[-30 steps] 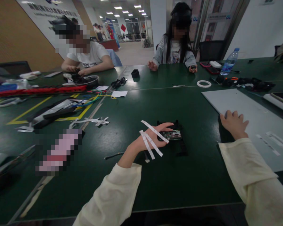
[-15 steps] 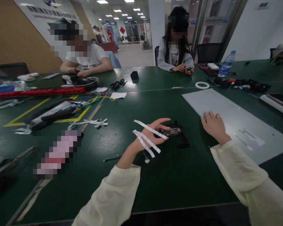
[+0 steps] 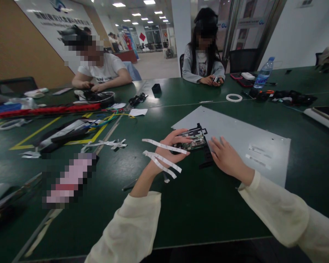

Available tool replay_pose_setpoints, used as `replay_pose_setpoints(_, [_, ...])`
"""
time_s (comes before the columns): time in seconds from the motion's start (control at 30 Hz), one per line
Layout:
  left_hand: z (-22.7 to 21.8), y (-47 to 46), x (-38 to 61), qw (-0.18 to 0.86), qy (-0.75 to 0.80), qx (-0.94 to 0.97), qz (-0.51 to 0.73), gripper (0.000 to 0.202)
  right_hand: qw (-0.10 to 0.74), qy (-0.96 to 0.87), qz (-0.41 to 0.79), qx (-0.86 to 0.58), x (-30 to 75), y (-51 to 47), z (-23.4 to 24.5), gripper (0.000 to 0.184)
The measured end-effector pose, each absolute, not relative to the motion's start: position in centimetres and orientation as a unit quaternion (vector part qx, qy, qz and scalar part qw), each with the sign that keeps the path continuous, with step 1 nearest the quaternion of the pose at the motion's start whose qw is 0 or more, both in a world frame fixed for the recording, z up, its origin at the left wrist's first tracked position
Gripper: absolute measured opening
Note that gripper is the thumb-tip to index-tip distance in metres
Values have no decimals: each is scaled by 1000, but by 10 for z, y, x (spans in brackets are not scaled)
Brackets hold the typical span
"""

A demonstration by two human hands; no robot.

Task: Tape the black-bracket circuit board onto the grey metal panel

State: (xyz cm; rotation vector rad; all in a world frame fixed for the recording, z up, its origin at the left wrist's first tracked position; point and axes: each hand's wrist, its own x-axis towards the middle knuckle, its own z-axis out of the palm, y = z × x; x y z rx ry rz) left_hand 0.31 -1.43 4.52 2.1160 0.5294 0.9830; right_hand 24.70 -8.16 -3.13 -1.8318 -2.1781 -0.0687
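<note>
My left hand [image 3: 171, 146] grips a small green circuit board in a black frame [image 3: 195, 140], lifted slightly off the green table [image 3: 197, 204]. Several white tape strips [image 3: 160, 160] stick to the back of that hand. My right hand [image 3: 226, 157] lies flat with fingers spread on the near edge of a grey metal panel [image 3: 235, 137], just right of the board. The panel sits under the board's far side. Black frame pieces [image 3: 207, 160] rest on the table between my hands.
Two people sit across the table, each handling small parts. A white tape roll [image 3: 234, 97], a water bottle [image 3: 264, 73] and black gear [image 3: 285, 96] lie at the far right. Cables, red strips [image 3: 46, 108], loose tape pieces [image 3: 106, 143] and yellow floor-style markings fill the left.
My right hand has dragged the grey panel leftward until it lies beside the board. My left hand closed on the circuit board and raised it a little.
</note>
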Motion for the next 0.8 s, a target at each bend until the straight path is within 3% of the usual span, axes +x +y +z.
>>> replay_pose_setpoints(0.17, [49,-14,0,363,231,822,373,58,167,-819,25,-549,224,-105,-15,53])
replay_pose_setpoints(0.33, [51,-16,0,375,249,810,375,68,199,-868,78,-448,208,-127,-3,53])
replay_pose_setpoints(0.5, [49,-14,1,381,247,815,360,67,166,-908,123,-364,208,-130,3,55])
replay_pose_setpoints(0.8, [33,-8,-1,377,255,831,318,64,132,-912,126,-366,213,-127,13,53])
